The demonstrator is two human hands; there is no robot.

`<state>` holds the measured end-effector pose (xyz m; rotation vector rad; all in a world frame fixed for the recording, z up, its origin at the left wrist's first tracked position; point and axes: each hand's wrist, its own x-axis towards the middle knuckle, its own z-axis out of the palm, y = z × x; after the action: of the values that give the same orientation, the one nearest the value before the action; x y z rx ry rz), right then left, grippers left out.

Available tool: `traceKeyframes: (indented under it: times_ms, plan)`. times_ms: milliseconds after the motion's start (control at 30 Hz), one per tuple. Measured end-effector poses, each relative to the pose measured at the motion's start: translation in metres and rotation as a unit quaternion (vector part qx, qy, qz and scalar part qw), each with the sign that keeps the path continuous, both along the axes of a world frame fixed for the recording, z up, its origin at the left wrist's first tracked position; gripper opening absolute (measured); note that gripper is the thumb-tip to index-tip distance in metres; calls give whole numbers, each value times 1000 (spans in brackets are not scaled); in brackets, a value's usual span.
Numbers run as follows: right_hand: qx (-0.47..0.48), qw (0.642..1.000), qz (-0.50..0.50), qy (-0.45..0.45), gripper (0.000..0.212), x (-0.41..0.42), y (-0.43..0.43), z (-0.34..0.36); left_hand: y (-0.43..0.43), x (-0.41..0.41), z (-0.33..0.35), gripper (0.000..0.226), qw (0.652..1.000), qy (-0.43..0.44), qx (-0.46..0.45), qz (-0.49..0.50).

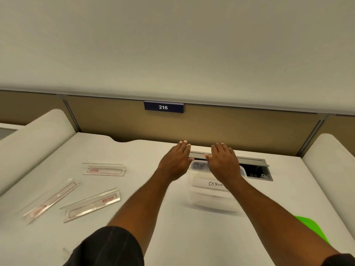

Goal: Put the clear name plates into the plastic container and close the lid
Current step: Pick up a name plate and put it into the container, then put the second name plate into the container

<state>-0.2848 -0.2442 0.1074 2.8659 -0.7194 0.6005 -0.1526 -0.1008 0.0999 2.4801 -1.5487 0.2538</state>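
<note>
Plastic container [211, 194]: clear, blurred, on the white desk between the two forearms; its far end lies under the right hand. A white label on it reads "OSTRICH". Whether the lid is on cannot be told through the blur.
Container contents: dark small items show at the far end, just beside the right thumb; not identifiable.
Right hand [223, 162]: flat, palm down, fingers straight and together, over the far end of the container; clamped on nothing. Contact with the container cannot be told.
Left hand [175, 160]: flat, palm down, fingers straight and together, just left of the container's far corner; holding nothing.
Name plate, far [104, 169]: clear with red print, flat on the desk, well to the left of the left hand.
Name plate, near centre [92, 204]: clear, red label, angled, left of the left forearm.
Name plate, outer [50, 200]: clear, long, angled, farthest left of the left forearm.
Cable hatch [255, 167]: grey-framed opening in the desk, just beyond and right of the right hand.
Number sign [163, 107]: dark blue, reads "216", on the tan partition beyond both hands.
Green item [311, 227]: bright, at the desk edge right of the right forearm.
Desk [134, 150]: white, carries everything listed.
</note>
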Motion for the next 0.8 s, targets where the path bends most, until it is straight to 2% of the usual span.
traceKeyframes:
  times_ms: [300,467,700,800]
  plan:
    - [-4,997,74,-20,51,22,61,18,86,-5,20,66,993,-58,-25,97]
    - [-1,992,122,-14,55,51,108,24,139,9,26,65,989,-56,-22,135]
    - [27,985,172,11,57,104,172,18,208,54,18,51,986,-59,13,153]
    - [36,981,191,27,55,123,198,9,236,73,9,36,986,-59,50,146]
